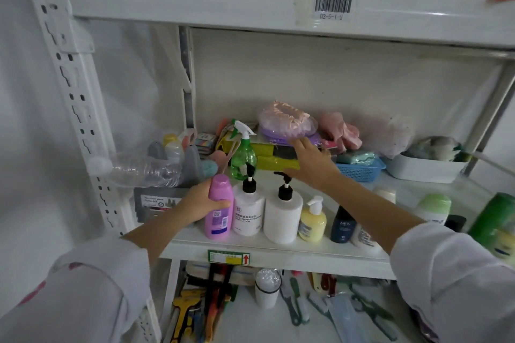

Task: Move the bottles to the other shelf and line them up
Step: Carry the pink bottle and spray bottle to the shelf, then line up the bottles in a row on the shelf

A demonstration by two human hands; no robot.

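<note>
1. White sleeves (83, 295) frame both forearms.
2. Left hand (199, 203) grips the pink bottle (219, 207) at the shelf (278, 255) front edge, touching the white pump bottle (249, 210).
3. Right hand (312, 160) hovers open, fingers spread, above the bottle row.

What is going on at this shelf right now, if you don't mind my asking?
A person is arranging bottles along the front edge of the middle shelf. The left hand grips a pink bottle at the left end of a row that runs past two white pump bottles, a yellow pump bottle and a dark bottle. The right hand reaches, open, toward the clutter behind.
</note>
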